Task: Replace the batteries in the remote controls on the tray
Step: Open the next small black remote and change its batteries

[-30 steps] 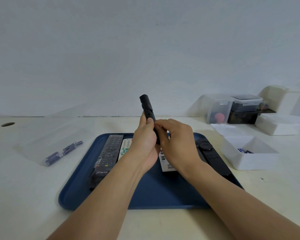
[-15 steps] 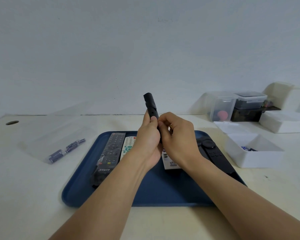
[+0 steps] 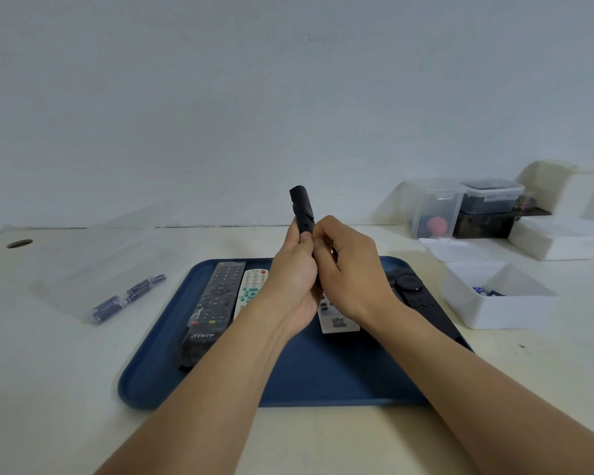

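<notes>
Black remote [image 3: 302, 214] held above the blue tray [image 3: 323, 382], long axis near upright, top end tilted slightly left & away from the person. Left hand [image 3: 294, 279] grips its lower body; right hand [image 3: 348, 272] pinches it just beside, thumbs nearly touching. Both equally near; cover prob slides along that axis.

remotes [image 3: 216, 303] crowd tray [image 3: 323, 385], near half bare

A tray [image 3: 158, 382] is set on the counter [image 3: 48, 389] near its front edge. Four remotes are laid on the tray: two side by side at its left [image 3: 210, 306] [image 3: 251, 287], one mid-tray [image 3: 336, 320], one along its right rim [image 3: 422, 303]. Batteries [image 3: 127, 296] lie left of the tray, an open box [image 3: 504, 303] right of it (more boxes [image 3: 460, 207] are stacked at the back right corner).
</notes>
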`<state>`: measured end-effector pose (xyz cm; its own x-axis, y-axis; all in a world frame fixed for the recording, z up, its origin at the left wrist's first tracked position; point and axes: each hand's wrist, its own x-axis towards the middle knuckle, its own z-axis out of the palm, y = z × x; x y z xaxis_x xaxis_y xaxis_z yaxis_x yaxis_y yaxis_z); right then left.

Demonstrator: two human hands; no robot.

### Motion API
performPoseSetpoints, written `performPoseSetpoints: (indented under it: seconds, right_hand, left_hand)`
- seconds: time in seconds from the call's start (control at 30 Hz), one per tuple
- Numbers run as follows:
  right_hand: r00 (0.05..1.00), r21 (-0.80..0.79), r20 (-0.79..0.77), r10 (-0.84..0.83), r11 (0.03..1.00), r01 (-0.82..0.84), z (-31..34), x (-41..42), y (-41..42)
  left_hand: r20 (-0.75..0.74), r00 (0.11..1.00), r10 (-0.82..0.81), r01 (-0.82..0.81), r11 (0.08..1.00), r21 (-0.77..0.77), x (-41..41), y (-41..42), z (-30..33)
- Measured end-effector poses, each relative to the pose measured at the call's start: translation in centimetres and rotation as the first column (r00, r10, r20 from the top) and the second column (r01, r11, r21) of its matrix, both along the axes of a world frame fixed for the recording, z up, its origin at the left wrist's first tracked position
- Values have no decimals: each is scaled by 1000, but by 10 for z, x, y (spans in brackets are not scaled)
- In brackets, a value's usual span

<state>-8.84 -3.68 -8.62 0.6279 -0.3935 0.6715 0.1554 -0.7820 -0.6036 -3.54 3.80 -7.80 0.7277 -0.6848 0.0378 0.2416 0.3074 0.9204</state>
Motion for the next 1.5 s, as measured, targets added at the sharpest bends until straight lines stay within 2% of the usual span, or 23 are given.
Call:
performPoseSetpoints:
  seconds: [0.2, 0.33, 0.5, 0.67, 0.77, 0.83, 0.93, 1.0, 1.03, 1.07, 1.1, 1.13, 1.17, 1.2, 1.23, 1.3, 1.37, 1.43, 1.5]
  right_hand:
    - [1000, 35, 14, 4, 999, -5, -1, -1, 0]
    - [999, 119, 46, -5, 993, -1, 0, -3, 0]
    - [997, 223, 65, 29, 974, -43, 0, -7, 2]
    - [998, 223, 59, -8, 975, -6, 0, -7, 3]
    - [999, 340, 35, -6, 940, -6, 2, -8, 1]
    - [996, 556, 83, 40, 828, -80, 8, -8, 0]
    - [976, 848, 211, 53, 486, -210, 32, -16, -22]
    - [955, 916, 297, 26, 276, -292, 46, -34, -48]
    - [947, 924, 320, 9, 217, -314, 50, -45, -63]
    - [956, 935, 293, 8, 209, -288, 53, -52, -73]
    - [977, 939, 214, -16, 278, -202, 54, -67, -88]
    - [996, 912, 79, -51, 408, -51, 54, -76, -96]
    - [984, 808, -104, -144, 564, 168, 52, -88, -106]
    - [923, 622, -281, -262, 683, 383, 50, -96, -114]
    - [830, 408, -399, -389, 736, 541, 46, -103, -122]
    - [706, 125, -507, -494, 768, 628, 39, -107, -137]
    - [650, 15, -565, -509, 781, 625, 32, -108, -145]
    - [639, -39, -542, -545, 776, 629, 29, -108, -146]
    - [685, -42, -417, -598, 765, 642, 33, -110, -142]
  left_hand:
    - [17, 1000, -6, 6, 1000, 11, -1, 0, 0]
    - [13, 1000, -17, 17, 1000, 14, -2, 0, 0]
    - [-36, 999, -7, 7, 1000, -20, 0, 1, 2]
    - [-104, 995, 8, -16, 997, -73, 3, 3, 5]
    - [-109, 994, -2, -7, 997, -83, 1, 3, 6]
    - [-108, 994, -17, 6, 995, -102, 1, 2, 8]
    - [-92, 996, 2, -9, 997, -77, 4, 4, 8]
    - [-87, 996, -24, 21, 999, -32, 3, 1, 2]
    - [-83, 995, -48, 47, 999, -18, -1, -1, 0]
    - [-68, 996, -65, 65, 998, -10, 0, 1, -2]
    - [-61, 994, -93, 93, 996, -8, -6, -3, -3]
    - [-58, 993, -104, 104, 995, -6, -7, -3, -4]
    - [-49, 992, -114, 115, 993, 4, -10, -5, -4]
    - [-43, 992, -115, 116, 993, 5, -11, -5, -4]
    - [-35, 992, -120, 120, 993, 9, -13, -7, -5]
    - [-32, 993, -116, 117, 993, 13, -14, -8, -6]
    - [-21, 994, -110, 111, 994, 12, -15, -10, -6]
    - [-15, 996, -91, 91, 996, 12, -13, -12, -6]
    - [-18, 997, -78, 78, 997, 2, -11, -11, -4]
